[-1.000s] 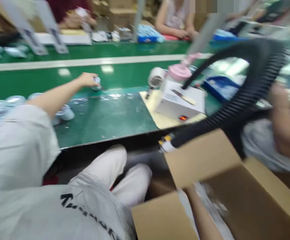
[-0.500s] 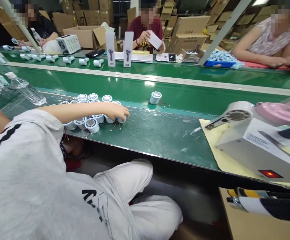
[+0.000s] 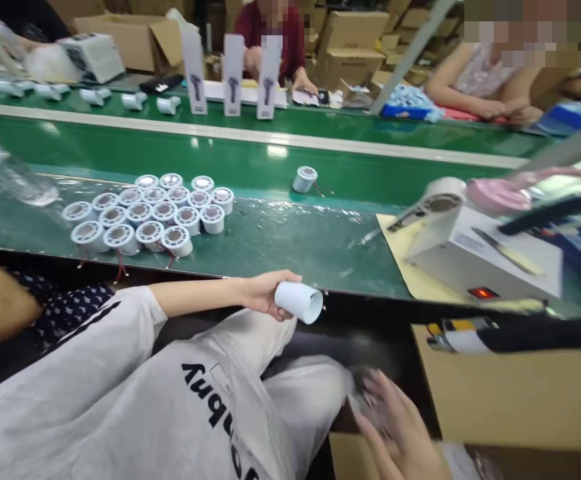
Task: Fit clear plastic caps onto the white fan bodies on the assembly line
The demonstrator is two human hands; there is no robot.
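My left hand is closed around a pale blue cylindrical fan housing, above my lap and just in front of the bench edge. Its open end points to the right. Low on the right, my right hand is smeared by motion. Something dark and blurred shows by its fingers, and I cannot make out whether it is held. Several similar fan housings stand grouped on the bench to the left, with round grilles on top and thin red wires at the front. Another single housing stands farther back on the green belt.
A grey-white device with a lit red switch stands on yellow paper at right, with a knife on top. Below lies a cardboard box beside a black-handled tool. A clear bottle lies left. People sit across the belt.
My left hand has left the group of housings and come back over my lap, now with a housing in it. My right hand has entered view. A third upright box stands across the belt.
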